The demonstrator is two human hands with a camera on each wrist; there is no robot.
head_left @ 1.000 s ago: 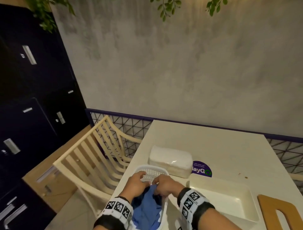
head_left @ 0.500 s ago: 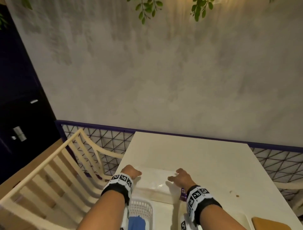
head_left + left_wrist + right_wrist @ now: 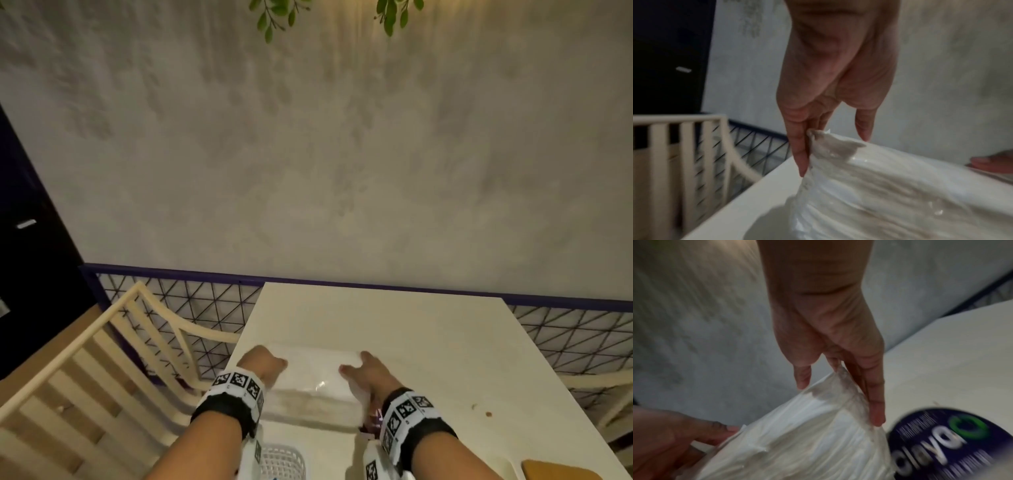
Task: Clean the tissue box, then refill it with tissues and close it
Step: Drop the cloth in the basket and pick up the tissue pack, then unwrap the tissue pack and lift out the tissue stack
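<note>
A white tissue pack (image 3: 315, 387) in clear plastic lies across the cream table (image 3: 394, 325). My left hand (image 3: 263, 365) holds its left end, with the fingers (image 3: 799, 151) straight down the end seam and the thumb on the top edge. My right hand (image 3: 363, 371) holds the right end the same way, its fingers (image 3: 873, 399) along the seam. In the left wrist view the tissue pack (image 3: 900, 194) casts a shadow on the table below its left end. The tissue box itself is out of view.
A white slotted basket (image 3: 284, 459) sits near the front edge between my forearms. An orange wooden lid (image 3: 555, 472) shows at the bottom right. A round purple sticker (image 3: 941, 443) lies by the pack's right end. A cream slatted chair (image 3: 120, 359) stands left of the table.
Both hands left the basket with the blue cloth and reached forward to the tissue pack. They now grip its two ends. The head view tilted up.
</note>
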